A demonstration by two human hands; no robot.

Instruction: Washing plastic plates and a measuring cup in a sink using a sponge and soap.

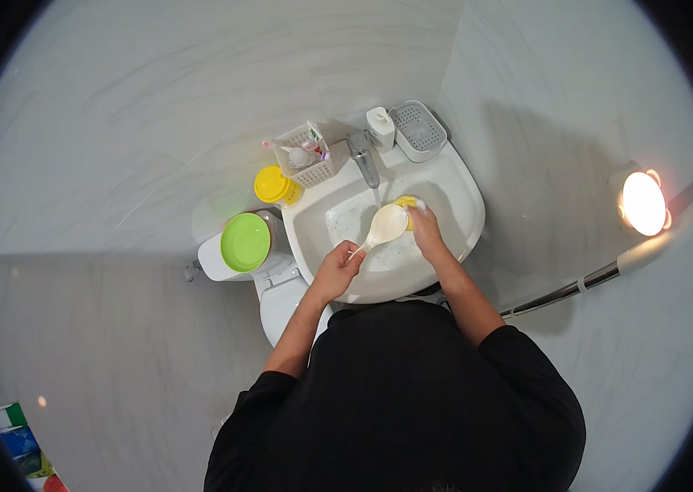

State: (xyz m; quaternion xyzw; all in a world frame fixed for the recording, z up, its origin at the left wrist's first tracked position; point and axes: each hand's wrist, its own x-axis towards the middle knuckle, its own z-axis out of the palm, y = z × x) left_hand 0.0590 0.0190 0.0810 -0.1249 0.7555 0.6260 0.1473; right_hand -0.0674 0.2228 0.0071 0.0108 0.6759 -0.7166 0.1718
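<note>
Over a white washbasin (383, 286), my left hand (335, 270) grips the handle of a cream-coloured rice paddle or serving spoon (388, 224), its broad head pointing up and to the right. A yellow sponge (410, 202) with white suds on it is held in my right hand (425, 230), right beside the paddle's head; whether the two touch at the rim is hard to tell. Behind the paddle, a thin stream of water falls from the grey faucet (364, 161) into the basin. Suds and wet patches show on the basin floor.
Along the basin's back stand a white basket (316, 173) of toiletries, a white pump bottle (381, 128) and a grey perforated tray (418, 130). A yellow-lidded container (274, 186) sits at the left corner. Further left, a green plate or lid (245, 243) rests over the toilet tank (212, 257).
</note>
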